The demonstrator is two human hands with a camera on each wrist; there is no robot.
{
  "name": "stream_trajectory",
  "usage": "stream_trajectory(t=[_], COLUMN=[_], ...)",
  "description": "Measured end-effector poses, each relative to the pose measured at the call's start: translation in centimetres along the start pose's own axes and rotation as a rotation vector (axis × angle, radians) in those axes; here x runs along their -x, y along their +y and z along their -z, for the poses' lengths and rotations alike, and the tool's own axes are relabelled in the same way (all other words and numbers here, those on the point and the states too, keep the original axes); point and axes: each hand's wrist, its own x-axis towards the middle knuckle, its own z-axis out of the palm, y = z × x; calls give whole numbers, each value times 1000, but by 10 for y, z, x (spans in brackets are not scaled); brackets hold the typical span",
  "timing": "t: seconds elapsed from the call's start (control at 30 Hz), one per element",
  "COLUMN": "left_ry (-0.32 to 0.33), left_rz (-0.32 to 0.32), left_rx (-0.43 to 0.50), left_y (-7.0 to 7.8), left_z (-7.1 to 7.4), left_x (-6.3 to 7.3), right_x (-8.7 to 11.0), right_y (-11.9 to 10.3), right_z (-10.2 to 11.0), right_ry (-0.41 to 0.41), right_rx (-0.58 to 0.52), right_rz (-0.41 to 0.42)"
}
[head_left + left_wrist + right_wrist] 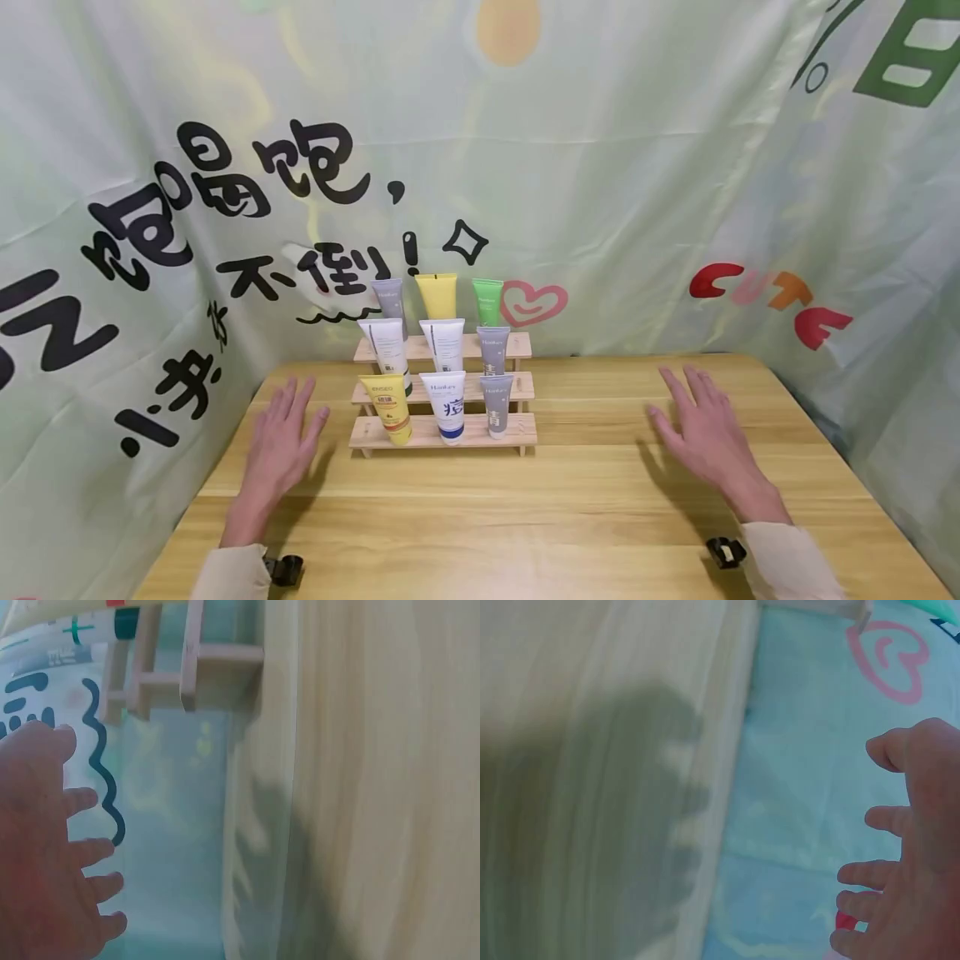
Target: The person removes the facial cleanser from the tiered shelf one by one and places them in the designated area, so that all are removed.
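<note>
A three-tier wooden rack (480, 442) stands near the back of the table with several squeeze tubes on it. On its lowest step are a yellow tube (387, 410), a white tube with a blue cap (446, 404) and a grey tube (497, 406). White tubes (444, 343) and a grey one fill the middle step. At the top are a grey-purple tube (389, 297), a yellow tube (437, 294) and a green tube (487, 302). My left hand (277, 450) hovers left of the rack, fingers spread, holding nothing. My right hand (708, 437) is far to its right, likewise spread and holding nothing.
The wooden table (585, 517) ends at a printed cloth backdrop (622, 208) that surrounds its back and sides. Small black devices (726, 552) are worn at both wrists. Each hand casts a shadow on the tabletop.
</note>
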Motion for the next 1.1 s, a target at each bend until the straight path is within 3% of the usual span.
stream_trajectory(t=[0.23, 0.4, 0.63, 0.83, 0.93, 1.1], left_ry=[53, 60, -3, -1, -4, -12], left_rz=[39, 74, 246, 362, 380, 407], left_rx=[164, 391, 732, 1003, 1060, 1048], left_y=[22, 34, 41, 38, 37, 37], left_z=[-12, -23, -34, -47, -54, -63], left_x=[12, 15, 16, 21, 23, 23], right_x=[-11, -20, -39, -50, -57, -72], right_y=[-24, -44, -63, -82, -90, -104], right_z=[-3, 0, -2, -1, 2, 3], right_ry=[85, 67, 90, 130, 137, 121], right_rx=[-89, -176, -322, -443, -539, -699], right_rz=[79, 46, 85, 125, 124, 134])
